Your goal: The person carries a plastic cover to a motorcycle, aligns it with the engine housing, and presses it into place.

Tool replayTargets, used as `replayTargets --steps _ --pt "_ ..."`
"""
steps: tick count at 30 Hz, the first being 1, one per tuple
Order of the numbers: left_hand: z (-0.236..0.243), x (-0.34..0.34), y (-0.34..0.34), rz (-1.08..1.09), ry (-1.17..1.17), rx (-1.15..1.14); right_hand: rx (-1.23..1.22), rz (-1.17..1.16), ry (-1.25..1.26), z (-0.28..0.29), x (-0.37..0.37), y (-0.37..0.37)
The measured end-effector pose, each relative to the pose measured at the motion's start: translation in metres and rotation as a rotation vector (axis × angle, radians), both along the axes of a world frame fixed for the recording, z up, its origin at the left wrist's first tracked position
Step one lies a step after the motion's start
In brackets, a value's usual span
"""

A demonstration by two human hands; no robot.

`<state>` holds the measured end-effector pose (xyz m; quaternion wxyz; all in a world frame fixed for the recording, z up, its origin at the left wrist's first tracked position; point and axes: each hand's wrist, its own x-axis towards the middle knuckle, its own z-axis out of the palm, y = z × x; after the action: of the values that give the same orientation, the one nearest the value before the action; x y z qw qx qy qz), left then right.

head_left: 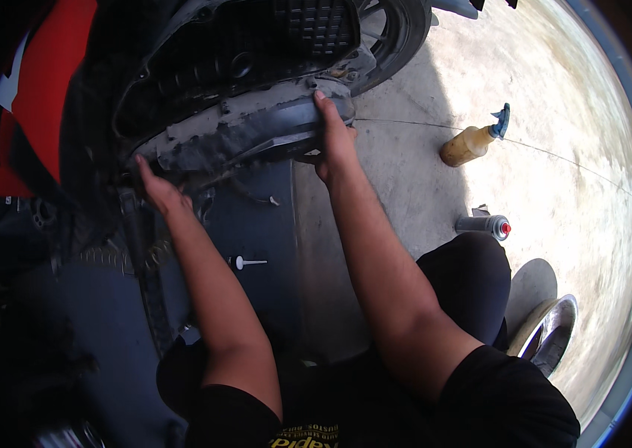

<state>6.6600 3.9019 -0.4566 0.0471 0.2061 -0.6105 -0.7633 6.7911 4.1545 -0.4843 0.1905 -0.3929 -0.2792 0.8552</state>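
A long, dusty black-and-grey engine side cover (238,134) spans the space between my two hands, against the lower side of a scooter (46,86). My left hand (161,189) grips its left end, thumb up along the edge. At the other end, near the rear wheel, my right hand (337,138) is closed round the cover with the thumb on top. The fingers of both hands are mostly hidden beneath it. Just beyond lies the dark hollow of the scooter's engine casing (245,63). It cannot be told whether the cover touches the casing.
The rear wheel (398,37) stands at the top. On the concrete floor to the right are a yellowish spray bottle (467,147) with a blue trigger, a spray can (484,225) and a round metal pan (564,321). A small white-tipped tool (245,263) lies below the cover.
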Motion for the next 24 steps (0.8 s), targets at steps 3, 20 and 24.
replayTargets --steps 3,20,24 --pt "0.004 0.002 -0.004 0.005 0.011 -0.012 -0.037 0.025 0.008 0.011 0.002 -0.006" --pt "0.012 0.006 -0.001 -0.025 0.010 -0.013 0.101 0.193 0.043 0.001 -0.001 -0.007" --pt "0.016 0.006 0.003 -0.011 -0.007 -0.028 0.101 0.177 0.101 0.014 0.008 -0.008"
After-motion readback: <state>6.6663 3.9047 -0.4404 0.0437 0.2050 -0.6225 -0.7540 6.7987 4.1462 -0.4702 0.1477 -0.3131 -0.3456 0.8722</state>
